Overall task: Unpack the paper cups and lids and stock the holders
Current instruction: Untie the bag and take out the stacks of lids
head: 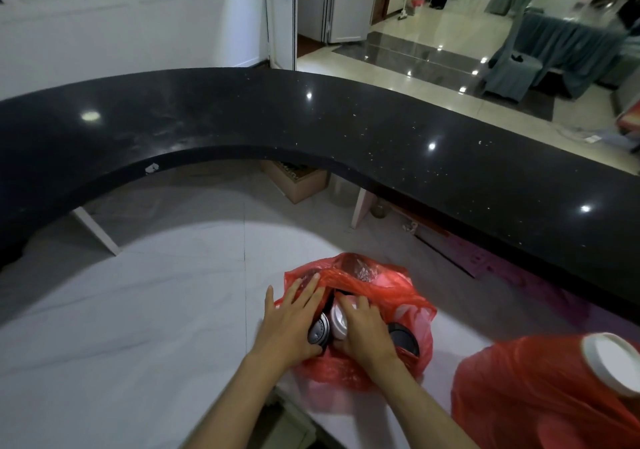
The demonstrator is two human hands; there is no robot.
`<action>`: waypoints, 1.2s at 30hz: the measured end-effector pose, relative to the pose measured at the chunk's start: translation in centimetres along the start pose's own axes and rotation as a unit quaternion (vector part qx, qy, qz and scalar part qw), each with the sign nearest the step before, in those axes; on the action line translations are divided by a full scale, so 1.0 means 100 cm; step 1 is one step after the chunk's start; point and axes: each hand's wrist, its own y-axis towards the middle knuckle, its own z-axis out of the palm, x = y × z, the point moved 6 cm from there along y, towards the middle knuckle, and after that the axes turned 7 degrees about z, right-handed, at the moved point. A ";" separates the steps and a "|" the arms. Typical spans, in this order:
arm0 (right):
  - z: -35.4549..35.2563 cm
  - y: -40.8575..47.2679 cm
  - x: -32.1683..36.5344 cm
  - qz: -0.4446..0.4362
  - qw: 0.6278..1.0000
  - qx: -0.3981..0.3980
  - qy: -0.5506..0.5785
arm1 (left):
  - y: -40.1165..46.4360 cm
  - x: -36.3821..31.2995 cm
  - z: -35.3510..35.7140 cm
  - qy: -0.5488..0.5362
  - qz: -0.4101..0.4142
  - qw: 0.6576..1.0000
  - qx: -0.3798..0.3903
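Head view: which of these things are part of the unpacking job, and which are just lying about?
Part of the job:
- red bag, both hands in it
- left hand, on the bag's edge
- right hand, on a white lid
- black lids
- second red bag, white lid showing

Lying about:
- black counter
- cardboard box beneath it
- draped chairs

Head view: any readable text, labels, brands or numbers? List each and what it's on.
Nothing legible.
Black plastic lid under the left hand, in the red plastic bag: raised lettering round the rim, too small and blurred to read.
White plastic lid by the right hand: no text visible.
Second red plastic bag, black curved stone counter: no text.
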 end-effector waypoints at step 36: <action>-0.115 -0.100 0.014 -0.098 0.827 0.053 0.552 | -0.063 -0.100 -0.046 -0.583 -0.037 0.760 -0.286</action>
